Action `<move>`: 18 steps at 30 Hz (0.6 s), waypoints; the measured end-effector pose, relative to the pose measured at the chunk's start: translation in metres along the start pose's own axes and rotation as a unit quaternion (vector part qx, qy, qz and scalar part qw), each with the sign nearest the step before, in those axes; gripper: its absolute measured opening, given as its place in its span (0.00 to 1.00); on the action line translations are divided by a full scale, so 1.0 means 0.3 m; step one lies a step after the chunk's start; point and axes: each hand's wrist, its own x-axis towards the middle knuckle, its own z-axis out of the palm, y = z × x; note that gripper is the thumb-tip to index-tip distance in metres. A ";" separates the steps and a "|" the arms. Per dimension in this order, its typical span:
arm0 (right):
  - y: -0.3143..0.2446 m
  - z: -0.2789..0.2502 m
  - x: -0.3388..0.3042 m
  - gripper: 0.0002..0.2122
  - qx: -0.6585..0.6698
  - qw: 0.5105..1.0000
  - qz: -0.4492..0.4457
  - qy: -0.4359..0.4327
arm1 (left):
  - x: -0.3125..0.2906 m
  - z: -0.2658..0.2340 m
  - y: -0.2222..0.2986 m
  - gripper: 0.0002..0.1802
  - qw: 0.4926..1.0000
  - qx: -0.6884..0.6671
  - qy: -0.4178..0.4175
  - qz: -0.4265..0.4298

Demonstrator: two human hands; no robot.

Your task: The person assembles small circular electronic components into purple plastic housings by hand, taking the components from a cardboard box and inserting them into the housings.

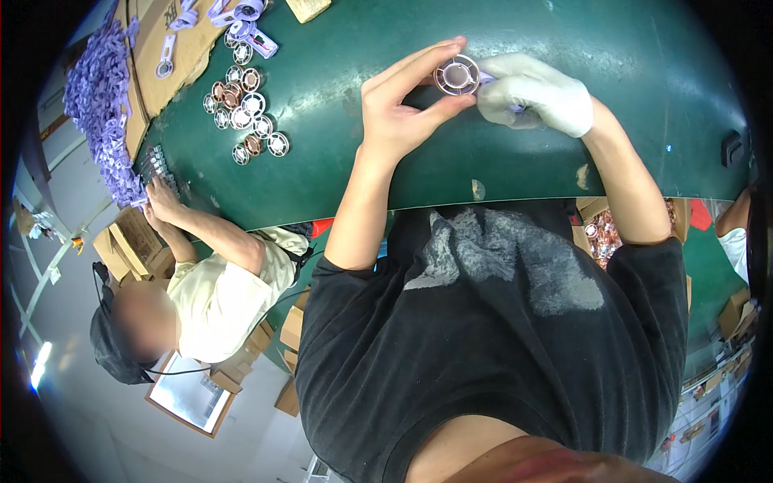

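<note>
Above the green table, my bare left hand (411, 101) pinches a round, spoked plastic grille (457, 75) with a grey-brown centre, thumb below and fingers over the top. My right hand (535, 97), in a white glove, closes around a light purple plastic part (485, 78) pressed against the grille's right side. Most of that purple part is hidden by the glove, so its full shape cannot be made out. Both hands are close together.
Loose round grilles (241, 113), silvery and copper-coloured, lie on the green table (322, 169) to the left. Beyond them are cardboard (181, 48) and a heap of purple parts (97, 105). A co-worker (217, 298) works at the left edge. A small black object (731, 149) lies far right.
</note>
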 end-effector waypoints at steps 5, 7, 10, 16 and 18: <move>0.036 0.094 0.069 0.17 -0.261 0.916 -0.182 0.243 | 0.003 0.033 0.054 0.23 0.958 -0.270 0.057 -0.082; 0.021 0.084 0.041 0.16 -0.336 0.899 -0.126 0.250 | 0.001 0.044 0.035 0.18 0.961 -0.257 0.060 -0.080; 0.032 0.094 0.042 0.16 -0.405 0.866 -0.116 0.269 | -0.002 0.038 0.026 0.16 0.970 -0.220 0.049 -0.093; 0.056 0.087 0.048 0.18 -0.459 0.827 -0.137 0.295 | 0.061 -0.015 0.025 0.13 0.970 -0.200 -0.023 -0.138; 0.056 0.064 0.056 0.18 -0.366 0.855 -0.118 0.349 | 0.164 -0.023 0.002 0.12 0.987 -0.095 -0.029 -0.127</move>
